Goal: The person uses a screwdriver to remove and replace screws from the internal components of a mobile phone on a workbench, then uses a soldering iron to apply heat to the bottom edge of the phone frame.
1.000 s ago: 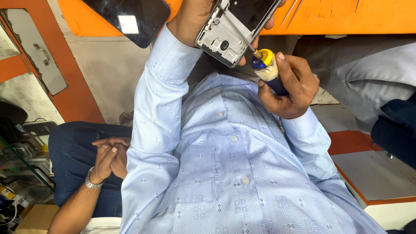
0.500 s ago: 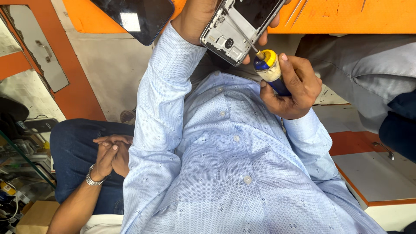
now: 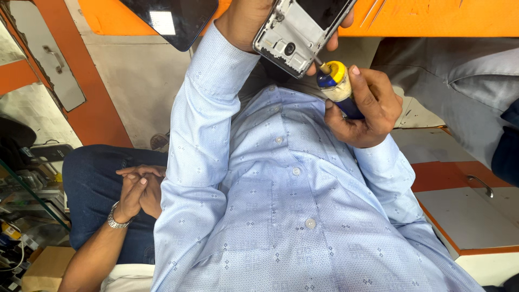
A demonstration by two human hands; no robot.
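Screwdriver (image 3: 339, 86) with a yellow cap, pale collar and dark blue handle sits in the right hand (image 3: 363, 108), whose fingers are closed around the handle with the forefinger laid along it; its thin metal tip touches the lower edge of an opened smartphone (image 3: 303, 30). That phone, back cover off so that the grey inner frame and round camera lens show, is gripped by the left hand (image 3: 254, 21), fingers curled round its far edge, near the top of the view just below the orange worktop (image 3: 432, 16). Both hands rise from the sleeves of a light blue patterned button shirt (image 3: 281, 205) that fills the middle of the view. Left of the phone, a second device with a dark glossy screen (image 3: 173, 19) lies against the orange surface. At the lower left another person's clasped hands (image 3: 138, 189) rest on dark blue jeans (image 3: 92, 184), a metal wristwatch (image 3: 114, 219) on one wrist. To the right, a white-and-orange drawer front with a metal handle (image 3: 480, 185) is visible, and grey cloth (image 3: 448, 92) lies above it.
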